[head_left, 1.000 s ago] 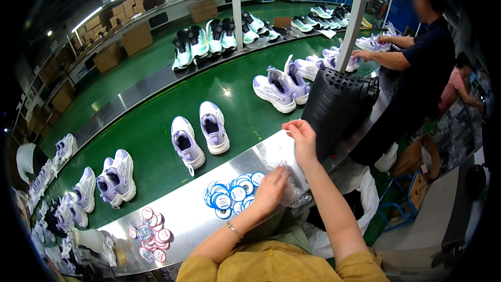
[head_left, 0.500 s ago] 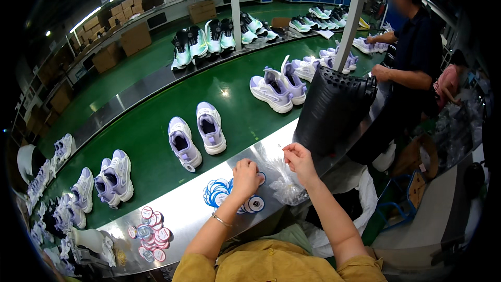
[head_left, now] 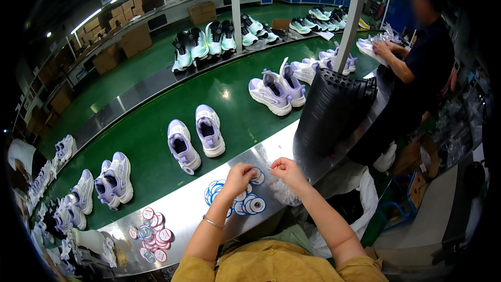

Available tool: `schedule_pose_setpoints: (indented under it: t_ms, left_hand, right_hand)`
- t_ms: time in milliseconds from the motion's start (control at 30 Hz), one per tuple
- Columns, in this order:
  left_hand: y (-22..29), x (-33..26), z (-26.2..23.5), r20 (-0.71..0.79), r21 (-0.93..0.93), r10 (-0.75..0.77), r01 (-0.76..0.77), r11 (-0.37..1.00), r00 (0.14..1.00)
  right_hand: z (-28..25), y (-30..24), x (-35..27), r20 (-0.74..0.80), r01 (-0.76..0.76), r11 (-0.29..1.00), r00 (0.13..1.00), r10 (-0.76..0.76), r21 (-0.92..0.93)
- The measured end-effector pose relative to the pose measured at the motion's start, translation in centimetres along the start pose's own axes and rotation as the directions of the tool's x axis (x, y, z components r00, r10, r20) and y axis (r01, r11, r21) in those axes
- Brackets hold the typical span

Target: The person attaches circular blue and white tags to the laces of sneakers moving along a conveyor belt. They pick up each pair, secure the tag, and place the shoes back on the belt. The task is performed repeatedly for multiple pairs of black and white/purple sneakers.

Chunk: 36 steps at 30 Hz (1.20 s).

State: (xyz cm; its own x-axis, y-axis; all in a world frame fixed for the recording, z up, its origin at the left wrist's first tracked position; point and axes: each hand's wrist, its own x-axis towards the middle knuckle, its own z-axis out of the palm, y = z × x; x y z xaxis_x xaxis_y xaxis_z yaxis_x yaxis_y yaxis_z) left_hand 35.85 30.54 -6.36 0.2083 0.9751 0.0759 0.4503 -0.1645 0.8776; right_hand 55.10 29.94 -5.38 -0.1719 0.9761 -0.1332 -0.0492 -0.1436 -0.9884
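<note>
- the red-and-white round tags (head_left: pixel 151 232) lie in a loose heap on the steel ledge (head_left: pixel 182 214), well away at about 8 o'clock from the hands, and nobody touches them.
- the blue-and-white round tags (head_left: pixel 245 203) lie fanned on the ledge just under the hands; they look like thin card discs, light and easily bent, so best pinched at the rim, and probably slippery when stacked.
- the left hand (head_left: pixel 237 177) hangs over that pile with fingers curled and thumb and forefinger pinching one disc at its edge.
- the right hand (head_left: pixel 287 171), at 3 o'clock from the left, is closed in a fine pinch on something small between the two hands; what it is cannot be told. a clear plastic bag (head_left: pixel 284 193) lies just below it.
- half a second ago the left hand lay lower on the pile and the right hand sat farther right; now both have drawn together above the discs.
</note>
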Motion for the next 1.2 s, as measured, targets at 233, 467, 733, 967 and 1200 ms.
schedule_pose_setpoints:
  t_ms: [233,467,733,967,1200]
  left_hand:
    - [2.1,0.2,-0.7,-0.003,-0.534,-0.033,0.027,0.845,0.999]
    - [3.4,-0.4,2.2,-0.129,-0.830,-0.284,0.053,0.555,0.950]
    - [4.6,-1.1,2.0,-0.009,-0.953,-0.208,0.054,0.298,0.978]
    - [4.7,-1.4,1.9,-0.025,-0.862,-0.182,0.071,0.502,0.983]
    - [4.8,-1.7,2.4,-0.085,-0.721,-0.112,0.016,0.693,0.990]
  right_hand:
    - [2.0,-1.8,0.1,-0.002,-0.035,0.998,0.999,0.035,0.059]
    - [4.6,-2.3,-1.2,-0.173,0.352,0.795,0.857,-0.486,-0.494]
    - [4.1,-1.5,-1.1,-0.146,0.391,0.888,0.890,-0.431,-0.242]
    - [3.8,-3.1,-1.0,-0.103,0.491,0.663,0.756,-0.647,-0.565]
    - [3.9,-3.6,-0.8,-0.067,0.500,0.569,0.710,-0.701,-0.653]
